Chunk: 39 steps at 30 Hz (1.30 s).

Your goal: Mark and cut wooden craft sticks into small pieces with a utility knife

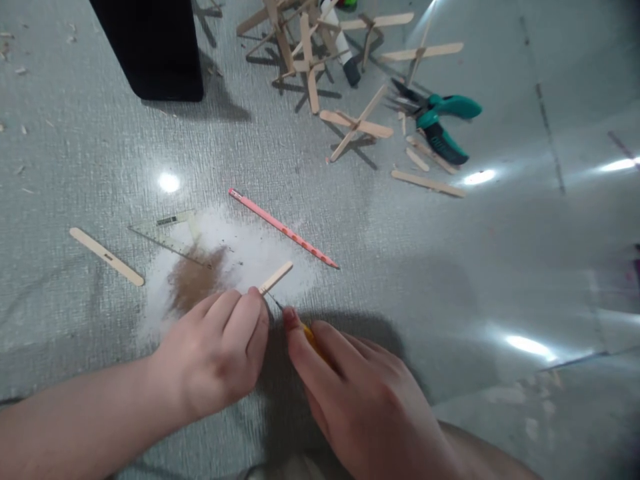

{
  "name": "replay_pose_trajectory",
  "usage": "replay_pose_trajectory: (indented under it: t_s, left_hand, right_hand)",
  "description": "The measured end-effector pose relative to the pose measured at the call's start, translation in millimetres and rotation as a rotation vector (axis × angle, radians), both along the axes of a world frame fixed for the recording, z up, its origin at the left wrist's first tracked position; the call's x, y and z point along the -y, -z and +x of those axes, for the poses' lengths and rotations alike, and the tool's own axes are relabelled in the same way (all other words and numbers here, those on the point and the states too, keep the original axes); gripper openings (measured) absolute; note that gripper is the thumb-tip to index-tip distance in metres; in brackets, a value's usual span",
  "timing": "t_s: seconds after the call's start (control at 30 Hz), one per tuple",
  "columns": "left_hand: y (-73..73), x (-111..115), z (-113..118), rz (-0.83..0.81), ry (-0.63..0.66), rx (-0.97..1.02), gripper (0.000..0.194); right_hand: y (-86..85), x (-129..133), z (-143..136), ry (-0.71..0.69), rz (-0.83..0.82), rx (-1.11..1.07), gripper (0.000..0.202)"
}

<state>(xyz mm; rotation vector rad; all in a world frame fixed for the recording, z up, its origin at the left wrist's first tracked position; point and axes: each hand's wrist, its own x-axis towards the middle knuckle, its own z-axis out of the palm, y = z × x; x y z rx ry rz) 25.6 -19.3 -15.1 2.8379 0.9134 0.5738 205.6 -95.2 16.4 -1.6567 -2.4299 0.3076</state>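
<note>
My left hand is closed around a wooden craft stick, whose rounded end pokes out past the thumb to the upper right. Fine marks cross the stick near the thumb. In my right hand is a yellow-handled craft knife, its thin blade touching or very close to the marked part of the stick. The fingers hide most of the handle. Beyond both hands lies a pink pencil. Left of it are a clear set square and another craft stick with a small slot in its middle.
Crossed-stick assemblies stand at the top centre, near a white glue pen or marker. Green-handled pliers lie to their right, by cut stick pieces. A black object stands at upper left. White and brown patches mark the tabletop.
</note>
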Motion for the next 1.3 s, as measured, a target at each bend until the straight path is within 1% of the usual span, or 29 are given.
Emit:
replay_pose_trajectory:
  t_s: [0.17,0.3,0.4,0.6,0.7,1.0,1.2,1.3]
  left_hand:
    - [-2.6,-3.6,-0.8,0.026,0.047,0.002,0.021]
    - [-2.6,-4.3,-1.2,0.048,0.058,0.012,0.02]
    - [-1.2,-2.9,-1.9,0.055,0.067,0.005,0.018]
    - [1.3,-1.7,-2.9,0.061,0.054,0.001,0.017]
    - [0.9,-1.7,-2.4,0.053,0.048,0.0,0.016]
    - [2.1,-2.3,-3.5,0.05,0.055,-0.024,0.013]
    - [2.0,-3.5,-4.5,0.074,0.068,-0.029,0.022]
    - [0.9,-3.7,-4.6,0.086,0.068,-0.038,0.023]
  right_hand:
    - [5.8,-0.6,0.5,-0.011,-0.007,-0.016,0.027]
    - [7.0,-3.7,6.4,-0.015,-0.091,-0.098,0.03]
    - [2.7,-6.0,8.6,-0.019,-0.106,-0.105,0.031]
    - [-11.3,-10.2,2.7,-0.012,-0.085,0.016,0.033]
    - [-13.8,-13.1,1.0,-0.027,-0.086,0.06,0.037]
    - [-4.8,-12.4,1.2,-0.031,-0.067,0.019,0.04]
    - [2.7,-9.6,2.6,-0.044,-0.041,0.007,0.04]
    - [0.7,-9.6,2.2,-0.043,-0.054,0.019,0.041]
